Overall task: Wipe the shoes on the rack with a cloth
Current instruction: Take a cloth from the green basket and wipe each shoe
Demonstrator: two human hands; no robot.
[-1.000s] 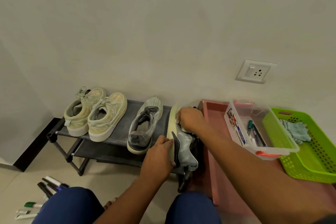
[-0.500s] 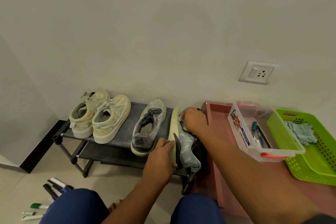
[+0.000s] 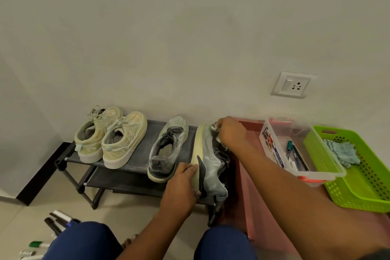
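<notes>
At the rack's (image 3: 139, 162) three-o'clock end, the left hand (image 3: 181, 186) grips the tipped grey shoe's (image 3: 211, 162) heel while the right hand (image 3: 231, 133) pinches what looks like a cloth (image 3: 214, 128) at its toe, mid-wipe; next, stroke heelward.

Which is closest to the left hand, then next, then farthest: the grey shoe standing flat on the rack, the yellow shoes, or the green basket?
From the left hand, in the head view:
1. Grey shoe, just to the hand's left on the rack.
2. Yellow shoes, farther left on the rack.
3. Green basket, far right, past the clear box.
</notes>
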